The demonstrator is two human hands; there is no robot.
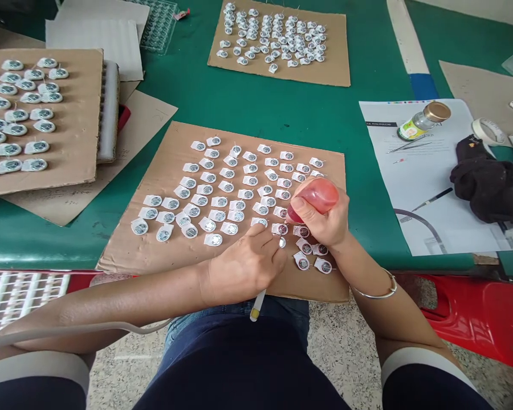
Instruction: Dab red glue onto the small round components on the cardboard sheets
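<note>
My right hand [329, 219] is wrapped around a translucent red squeeze bottle [320, 195], tilted with its narrower end down to the left. Close beside it, my left hand [250, 259] is closed in a pinch on a slim pale tool [257, 306], whose yellow-marked end sticks out below the palm. The tool's working end is hidden by the fingers. Small white teardrop-shaped pieces with silvery round centres, such as this piece [280, 229] by my left fingertips, lie in rough rows on a cardboard sheet [162, 165]. Both hands are over this sheet's right half.
Another cardboard sheet [342, 51] with similar pieces lies at the back. A raised cardboard sheet [81, 119] with more pieces stands at left. On the right are a glass jar [423, 121], tweezers [410, 146], a tape roll [488, 132], printed paper [380, 122] and black cloth [487, 185].
</note>
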